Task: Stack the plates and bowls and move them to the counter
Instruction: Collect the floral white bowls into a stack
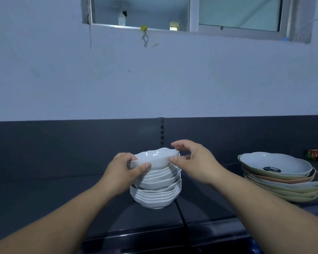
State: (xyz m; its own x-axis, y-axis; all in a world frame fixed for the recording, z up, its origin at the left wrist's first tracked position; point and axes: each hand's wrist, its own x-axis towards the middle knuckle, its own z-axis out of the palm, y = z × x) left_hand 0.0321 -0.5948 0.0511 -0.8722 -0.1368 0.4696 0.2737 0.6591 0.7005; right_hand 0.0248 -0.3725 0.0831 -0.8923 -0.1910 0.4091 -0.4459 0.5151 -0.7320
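Your left hand (pixel 125 171) grips the top bowl (pixel 155 159) of the stack (pixel 156 196); your right hand (pixel 196 162) loosely pinches its opposite rim.

The scene is dim, with a cold blue cast over everything. The brightest area is the window (pixel 143 13) at the top, which seems to be the main light source. The dark counter (pixel 44 189) swallows detail and carries a faint sheen near its front edge. The stack of white bowls (pixel 156 189) catches soft highlights on its rims. Wide-angle distortion tilts the window frame and stretches the forearms (pixel 53 222) toward the lower corners. Focus is soft overall.
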